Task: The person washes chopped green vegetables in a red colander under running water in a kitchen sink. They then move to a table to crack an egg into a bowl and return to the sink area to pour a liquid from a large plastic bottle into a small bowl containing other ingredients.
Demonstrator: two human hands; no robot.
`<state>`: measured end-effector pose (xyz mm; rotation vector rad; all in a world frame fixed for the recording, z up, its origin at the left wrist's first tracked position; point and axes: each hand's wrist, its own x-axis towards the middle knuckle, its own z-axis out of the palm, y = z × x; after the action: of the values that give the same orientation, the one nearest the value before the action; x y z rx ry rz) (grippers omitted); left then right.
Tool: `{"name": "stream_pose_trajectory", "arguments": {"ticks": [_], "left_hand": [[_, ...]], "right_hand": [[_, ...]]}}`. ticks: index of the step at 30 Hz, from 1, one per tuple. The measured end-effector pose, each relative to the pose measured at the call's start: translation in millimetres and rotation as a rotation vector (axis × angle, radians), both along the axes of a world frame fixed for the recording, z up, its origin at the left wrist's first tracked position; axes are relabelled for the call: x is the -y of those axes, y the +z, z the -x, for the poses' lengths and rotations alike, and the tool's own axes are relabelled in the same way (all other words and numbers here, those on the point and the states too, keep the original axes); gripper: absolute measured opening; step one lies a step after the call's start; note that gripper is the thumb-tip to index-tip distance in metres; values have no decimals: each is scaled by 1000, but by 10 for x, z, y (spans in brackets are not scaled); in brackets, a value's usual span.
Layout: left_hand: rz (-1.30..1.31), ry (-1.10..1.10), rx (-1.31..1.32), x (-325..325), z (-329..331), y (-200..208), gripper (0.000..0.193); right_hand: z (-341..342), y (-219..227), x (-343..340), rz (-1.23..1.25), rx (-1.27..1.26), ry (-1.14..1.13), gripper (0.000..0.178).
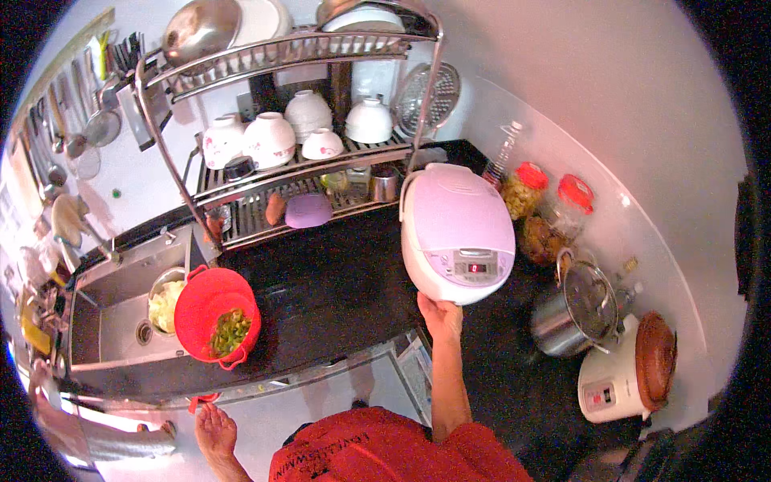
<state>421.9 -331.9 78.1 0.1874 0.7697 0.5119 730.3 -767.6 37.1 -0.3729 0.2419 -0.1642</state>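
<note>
My right hand (443, 318) is against the lower front edge of a pink-and-white rice cooker (459, 217), with its fingers partly hidden beneath the body. The cooker's lid is down and a small red display glows on its front. My left hand (217, 430) is held low in front of the counter, palm showing and fingers stretched out, with nothing in it. Just beyond its fingertips is a small red object (203, 401) I cannot make out. A red colander (210, 287) with chopped green vegetables (231, 333) stands at the counter's left, by the sink.
Left of the colander, a metal bowl of pale cut vegetables (165, 305) sits in the steel sink (112, 321). A dish rack (297, 177) with white bowls stands behind. To the right are red-lidded jars (526, 189), a steel pot (570, 313) and a cream cooker (614, 377).
</note>
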Motion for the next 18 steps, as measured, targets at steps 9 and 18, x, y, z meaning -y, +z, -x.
{"name": "stream_pose_trajectory", "arguments": {"ticks": [9,18], "left_hand": [[-4,92,-117,168,135,139,9],[-46,8,-84,206,189,152,6]], "right_hand": [[-29,-183,737,-95,-79,203,59],[-4,-14,1243,-5,-83,251,53]]}}
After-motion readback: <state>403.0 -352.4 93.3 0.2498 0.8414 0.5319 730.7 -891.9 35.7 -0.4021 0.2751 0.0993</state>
